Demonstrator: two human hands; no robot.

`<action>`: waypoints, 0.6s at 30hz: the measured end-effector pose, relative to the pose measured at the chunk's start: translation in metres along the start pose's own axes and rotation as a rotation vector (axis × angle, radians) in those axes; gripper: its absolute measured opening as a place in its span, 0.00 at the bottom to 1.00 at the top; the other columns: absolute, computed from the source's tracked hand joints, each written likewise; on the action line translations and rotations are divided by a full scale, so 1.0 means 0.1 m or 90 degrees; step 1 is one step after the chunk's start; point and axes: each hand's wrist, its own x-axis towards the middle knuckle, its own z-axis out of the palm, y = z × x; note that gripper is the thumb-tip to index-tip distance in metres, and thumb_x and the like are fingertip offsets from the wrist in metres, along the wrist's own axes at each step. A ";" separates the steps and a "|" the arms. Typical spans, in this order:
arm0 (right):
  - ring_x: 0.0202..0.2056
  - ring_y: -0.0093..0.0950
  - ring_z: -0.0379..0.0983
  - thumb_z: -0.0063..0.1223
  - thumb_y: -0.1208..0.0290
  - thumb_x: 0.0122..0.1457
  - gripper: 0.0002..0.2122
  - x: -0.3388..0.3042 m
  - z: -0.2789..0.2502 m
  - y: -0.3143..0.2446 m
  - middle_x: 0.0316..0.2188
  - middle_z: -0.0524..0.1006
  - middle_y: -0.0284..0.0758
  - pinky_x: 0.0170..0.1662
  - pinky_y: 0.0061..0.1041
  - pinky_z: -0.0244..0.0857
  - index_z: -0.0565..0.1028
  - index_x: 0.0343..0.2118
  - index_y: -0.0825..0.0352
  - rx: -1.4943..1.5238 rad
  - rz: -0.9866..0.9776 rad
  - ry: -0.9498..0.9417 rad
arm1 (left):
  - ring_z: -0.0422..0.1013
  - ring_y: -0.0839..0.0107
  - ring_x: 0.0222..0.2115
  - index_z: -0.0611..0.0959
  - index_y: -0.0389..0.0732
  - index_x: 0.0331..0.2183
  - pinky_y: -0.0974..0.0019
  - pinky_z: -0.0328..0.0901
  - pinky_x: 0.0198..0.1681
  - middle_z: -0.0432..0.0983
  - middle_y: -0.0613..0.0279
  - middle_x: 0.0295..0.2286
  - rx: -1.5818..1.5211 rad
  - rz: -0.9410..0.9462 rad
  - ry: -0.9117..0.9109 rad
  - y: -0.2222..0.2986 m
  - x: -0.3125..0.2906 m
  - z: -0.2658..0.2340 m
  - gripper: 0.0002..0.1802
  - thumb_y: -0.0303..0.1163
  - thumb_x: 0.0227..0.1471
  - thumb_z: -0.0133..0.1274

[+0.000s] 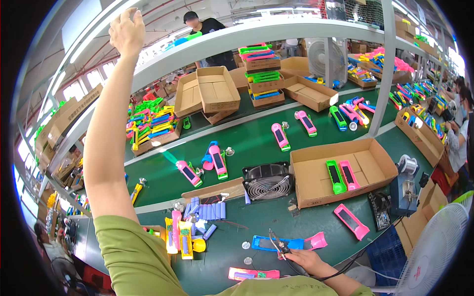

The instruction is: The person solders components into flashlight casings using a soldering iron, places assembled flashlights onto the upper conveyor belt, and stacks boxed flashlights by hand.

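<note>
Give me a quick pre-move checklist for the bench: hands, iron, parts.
1. Right hand grips the soldering iron: ok.
2. Iron tip over the blue flashlight shell on the green bench: ok, though contact cannot be told.
3. Left hand on the work: not ok; it is raised up at the overhead shelf rail, away from the bench.
4. Whether the left hand holds anything: cannot tell.
5. Blue battery cells lie at the bench's left, within view: ok.
6. Iron cord runs off to the right, not across the shell: ok.
</note>
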 end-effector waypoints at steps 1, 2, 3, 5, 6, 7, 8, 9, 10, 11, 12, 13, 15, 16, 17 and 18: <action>0.37 0.33 0.74 0.46 0.79 0.48 0.18 -0.01 0.01 0.02 0.38 0.75 0.38 0.36 0.24 0.70 0.69 0.45 0.62 0.039 0.033 0.018 | 0.60 0.54 0.47 0.77 0.51 0.40 0.55 0.54 0.49 0.69 0.56 0.43 -0.048 0.030 0.052 0.12 -0.02 -0.20 0.16 0.43 0.49 0.46; 0.37 0.33 0.74 0.48 0.81 0.46 0.18 -0.02 0.01 0.01 0.38 0.75 0.38 0.36 0.24 0.69 0.70 0.43 0.63 0.081 0.064 0.050 | 0.61 0.55 0.45 0.76 0.45 0.35 0.56 0.54 0.48 0.69 0.56 0.42 -0.102 0.090 0.075 0.23 -0.10 -0.39 0.11 0.34 0.46 0.48; 0.37 0.33 0.74 0.48 0.81 0.46 0.18 -0.03 0.01 0.01 0.38 0.75 0.38 0.36 0.24 0.69 0.70 0.43 0.63 0.081 0.061 0.034 | 0.61 0.56 0.45 0.75 0.43 0.33 0.57 0.55 0.48 0.69 0.56 0.41 -0.165 0.198 0.110 0.34 -0.20 -0.58 0.09 0.30 0.45 0.47; 0.33 0.32 0.74 0.50 0.83 0.43 0.19 -0.06 0.00 -0.01 0.36 0.76 0.39 0.32 0.22 0.68 0.71 0.42 0.63 0.197 0.168 0.112 | 0.62 0.56 0.44 0.74 0.41 0.28 0.59 0.55 0.47 0.70 0.55 0.41 -0.257 0.325 0.101 0.54 -0.49 -1.00 0.06 0.23 0.43 0.44; 0.28 0.30 0.73 0.51 0.85 0.41 0.20 -0.08 -0.03 -0.03 0.32 0.76 0.38 0.28 0.21 0.66 0.71 0.42 0.63 0.184 0.131 0.151 | 0.63 0.56 0.43 0.73 0.41 0.27 0.59 0.55 0.47 0.70 0.55 0.41 -0.293 0.380 0.085 0.65 -0.67 -1.24 0.07 0.21 0.42 0.43; 0.28 0.30 0.73 0.51 0.85 0.41 0.20 -0.11 -0.05 -0.05 0.32 0.76 0.38 0.28 0.21 0.66 0.71 0.42 0.63 0.186 0.149 0.137 | 0.64 0.56 0.42 0.73 0.41 0.26 0.59 0.56 0.46 0.70 0.54 0.40 -0.328 0.435 0.059 0.76 -0.86 -1.51 0.07 0.20 0.40 0.43; 0.27 0.28 0.73 0.50 0.83 0.44 0.19 -0.15 -0.08 -0.07 0.31 0.76 0.37 0.28 0.21 0.66 0.72 0.42 0.63 0.220 0.143 0.119 | 0.65 0.55 0.41 0.73 0.41 0.26 0.59 0.56 0.45 0.71 0.54 0.39 -0.359 0.470 0.018 0.88 -1.04 -1.82 0.08 0.20 0.39 0.43; 0.26 0.26 0.72 0.50 0.82 0.46 0.17 -0.21 -0.12 -0.11 0.31 0.76 0.36 0.28 0.22 0.65 0.72 0.42 0.63 0.253 0.138 0.090 | 0.67 0.55 0.39 0.73 0.43 0.23 0.59 0.59 0.43 0.72 0.54 0.36 -0.388 0.492 -0.084 0.99 -1.22 -2.19 0.06 0.22 0.35 0.47; 0.32 0.29 0.73 0.48 0.81 0.47 0.17 -0.26 -0.16 -0.13 0.35 0.75 0.38 0.34 0.23 0.66 0.70 0.44 0.65 0.322 0.189 -0.020 | 0.65 0.55 0.41 0.72 0.44 0.25 0.57 0.60 0.44 0.71 0.55 0.36 -0.458 0.471 -0.197 1.12 -1.40 -2.54 0.05 0.24 0.39 0.48; 0.38 0.32 0.73 0.46 0.81 0.49 0.17 -0.32 -0.18 -0.13 0.40 0.74 0.39 0.40 0.24 0.67 0.69 0.45 0.66 0.310 0.174 -0.091 | 0.64 0.55 0.43 0.72 0.45 0.26 0.55 0.60 0.45 0.70 0.56 0.35 -0.522 0.450 -0.289 1.27 -1.57 -2.89 0.04 0.26 0.43 0.48; 0.40 0.33 0.72 0.42 0.79 0.54 0.15 -0.40 -0.20 -0.18 0.40 0.74 0.40 0.44 0.25 0.65 0.69 0.45 0.66 0.307 0.223 -0.127 | 0.63 0.54 0.44 0.71 0.47 0.28 0.53 0.61 0.45 0.70 0.57 0.35 -0.604 0.433 -0.311 1.42 -1.73 -3.23 0.03 0.28 0.47 0.49; 0.40 0.32 0.72 0.41 0.78 0.55 0.14 -0.41 -0.17 -0.13 0.41 0.74 0.40 0.45 0.25 0.65 0.70 0.45 0.65 0.320 0.157 -0.056 | 0.62 0.61 0.44 0.73 0.49 0.32 0.56 0.59 0.42 0.69 0.64 0.37 -0.469 0.321 -0.424 1.59 -1.76 -3.67 0.09 0.39 0.47 0.49; 0.41 0.34 0.72 0.42 0.79 0.54 0.15 -0.48 -0.13 -0.10 0.41 0.74 0.40 0.44 0.26 0.65 0.69 0.46 0.65 0.310 0.202 -0.093 | 0.61 0.69 0.44 0.75 0.51 0.36 0.58 0.58 0.38 0.67 0.70 0.39 -0.322 0.184 -0.596 1.61 -1.86 -3.97 0.18 0.51 0.47 0.49; 0.41 0.34 0.72 0.42 0.80 0.53 0.16 -0.49 -0.11 -0.06 0.41 0.73 0.40 0.44 0.27 0.65 0.68 0.46 0.65 0.291 0.212 -0.077 | 0.60 0.69 0.44 0.74 0.52 0.38 0.59 0.57 0.39 0.67 0.71 0.39 -0.416 0.261 -0.493 1.51 -1.97 -3.96 0.18 0.50 0.48 0.48; 0.41 0.35 0.72 0.43 0.81 0.52 0.17 -0.45 -0.06 0.00 0.41 0.73 0.40 0.44 0.27 0.65 0.68 0.46 0.65 0.233 0.180 -0.039 | 0.59 0.70 0.43 0.73 0.53 0.40 0.60 0.56 0.39 0.66 0.72 0.38 -0.506 0.334 -0.382 1.38 -2.11 -3.91 0.18 0.50 0.49 0.46; 0.39 0.30 0.71 0.43 0.78 0.54 0.14 -0.40 -0.01 0.05 0.39 0.74 0.39 0.40 0.23 0.64 0.70 0.45 0.65 0.217 0.169 0.017 | 0.58 0.71 0.43 0.71 0.55 0.42 0.60 0.56 0.39 0.66 0.73 0.38 -0.594 0.401 -0.268 1.24 -2.27 -3.85 0.18 0.50 0.51 0.45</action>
